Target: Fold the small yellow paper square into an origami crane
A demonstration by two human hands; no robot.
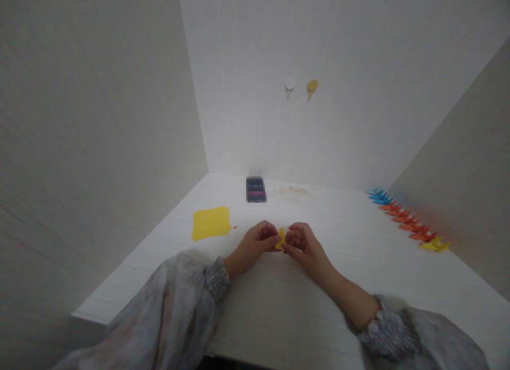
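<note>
Above the white table, my left hand (261,240) pinches a small piece of folded yellow paper (281,239) between thumb and fingers. Facing it from the right is my right hand (305,245), with its fingers curled and spread away from the thumb. That thumb's tip is at the paper's lower right edge; whether it presses on it I cannot tell. A stack of yellow paper sheets (211,223) lies left of my left hand, with a tiny orange-red scrap (235,227) beside it.
Folded paper cranes line the table's right side: blue ones (380,195) at the back, orange-red ones (406,220), then a yellow one (435,245) nearest. A dark pixelated object (255,190) stands by the back wall. Two hooks, white (290,84) and yellow (312,86), hang there.
</note>
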